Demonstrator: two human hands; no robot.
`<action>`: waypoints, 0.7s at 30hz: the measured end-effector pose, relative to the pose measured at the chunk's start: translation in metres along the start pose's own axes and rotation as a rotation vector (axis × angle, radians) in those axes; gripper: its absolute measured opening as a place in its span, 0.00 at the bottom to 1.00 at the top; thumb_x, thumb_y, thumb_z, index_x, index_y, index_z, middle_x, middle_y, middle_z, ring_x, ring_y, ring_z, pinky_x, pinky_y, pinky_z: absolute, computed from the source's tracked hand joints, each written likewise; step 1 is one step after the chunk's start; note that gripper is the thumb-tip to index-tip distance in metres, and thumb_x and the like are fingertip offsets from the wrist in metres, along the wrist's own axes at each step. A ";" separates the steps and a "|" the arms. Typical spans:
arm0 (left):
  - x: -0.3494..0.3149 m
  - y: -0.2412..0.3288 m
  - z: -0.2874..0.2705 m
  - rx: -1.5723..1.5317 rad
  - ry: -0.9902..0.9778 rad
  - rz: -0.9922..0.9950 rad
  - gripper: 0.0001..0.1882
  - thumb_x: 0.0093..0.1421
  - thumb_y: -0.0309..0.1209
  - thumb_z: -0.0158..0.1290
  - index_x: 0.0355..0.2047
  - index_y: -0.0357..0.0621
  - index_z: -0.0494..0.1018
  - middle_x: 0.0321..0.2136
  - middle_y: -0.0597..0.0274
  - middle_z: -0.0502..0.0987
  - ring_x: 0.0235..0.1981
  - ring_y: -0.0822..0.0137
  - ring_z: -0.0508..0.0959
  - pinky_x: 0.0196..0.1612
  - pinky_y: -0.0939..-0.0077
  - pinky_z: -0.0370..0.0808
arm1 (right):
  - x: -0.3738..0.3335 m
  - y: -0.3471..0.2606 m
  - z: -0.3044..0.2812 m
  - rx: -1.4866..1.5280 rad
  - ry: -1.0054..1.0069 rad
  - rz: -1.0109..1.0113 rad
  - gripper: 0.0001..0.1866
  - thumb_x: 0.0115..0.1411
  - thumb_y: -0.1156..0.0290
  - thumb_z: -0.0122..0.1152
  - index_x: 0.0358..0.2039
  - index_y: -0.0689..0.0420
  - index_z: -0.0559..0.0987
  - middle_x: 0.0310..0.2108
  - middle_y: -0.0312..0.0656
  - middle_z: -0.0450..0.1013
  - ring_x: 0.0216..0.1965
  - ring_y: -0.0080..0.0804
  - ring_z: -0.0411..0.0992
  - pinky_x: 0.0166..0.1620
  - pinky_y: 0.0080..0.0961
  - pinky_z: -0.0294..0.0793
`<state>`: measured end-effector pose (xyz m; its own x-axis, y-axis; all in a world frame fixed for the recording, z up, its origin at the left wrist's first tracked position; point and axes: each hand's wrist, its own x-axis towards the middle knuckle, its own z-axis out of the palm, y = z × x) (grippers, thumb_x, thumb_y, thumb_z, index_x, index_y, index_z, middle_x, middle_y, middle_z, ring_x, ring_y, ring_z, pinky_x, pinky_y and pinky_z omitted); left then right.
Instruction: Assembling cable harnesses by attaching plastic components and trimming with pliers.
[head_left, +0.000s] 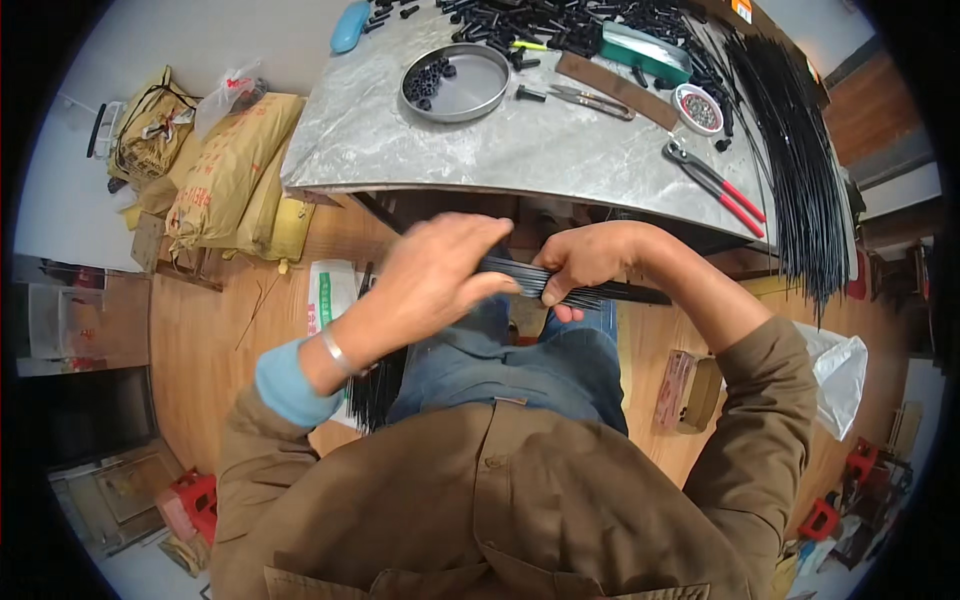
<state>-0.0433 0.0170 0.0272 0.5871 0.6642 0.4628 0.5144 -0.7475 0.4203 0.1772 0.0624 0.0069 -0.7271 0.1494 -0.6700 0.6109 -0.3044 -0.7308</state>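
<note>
Over my lap, my right hand (590, 258) is closed round a bundle of thin black rods (522, 272), its thumb pressed along their near side. My left hand (437, 268) is beside the bundle's left end, slightly blurred. Its fingers are stretched out and its thumb is apart from them, close to the rods. The far left end of the bundle is partly hidden by that hand. A larger bunch of similar long black rods (790, 150) hangs over the table's right edge.
On the grey marbled table (340, 150) lie a round metal tray (478, 85) with small black parts, red-handled pincers (712, 187), scissors-like tool (592, 102), a small bowl (697, 108) and a pile of black bolts (520, 20). Yellow sacks (235, 170) stand left; a small open box (700, 395) is right.
</note>
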 end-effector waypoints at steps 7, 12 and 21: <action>-0.048 -0.016 0.079 -1.217 -1.132 -0.899 0.16 0.64 0.34 0.48 0.38 0.29 0.70 0.25 0.54 0.77 0.24 0.68 0.78 0.29 0.77 0.77 | 0.021 0.011 0.041 -0.882 0.120 -0.026 0.14 0.48 0.67 0.61 0.35 0.59 0.80 0.30 0.46 0.78 0.33 0.42 0.77 0.37 0.37 0.73; -0.031 -0.041 0.071 -1.109 -0.952 -0.787 0.11 0.62 0.32 0.49 0.32 0.33 0.73 0.22 0.56 0.75 0.21 0.69 0.77 0.23 0.77 0.76 | -0.017 -0.008 0.071 -0.222 0.290 -0.491 0.16 0.55 0.62 0.60 0.36 0.63 0.78 0.33 0.46 0.78 0.36 0.40 0.76 0.39 0.32 0.73; 0.115 0.007 0.031 -1.260 -0.295 -0.338 0.10 0.63 0.32 0.49 0.34 0.37 0.73 0.25 0.65 0.76 0.26 0.77 0.76 0.31 0.82 0.74 | 0.060 0.093 0.013 0.097 0.541 -0.444 0.36 0.54 0.63 0.67 0.59 0.64 0.63 0.51 0.44 0.69 0.50 0.34 0.68 0.51 0.30 0.70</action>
<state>0.0475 0.0877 0.0588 0.7405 0.6677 0.0766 -0.1699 0.0758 0.9825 0.1867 0.0303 -0.0997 -0.6280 0.7180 -0.3000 0.2433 -0.1851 -0.9521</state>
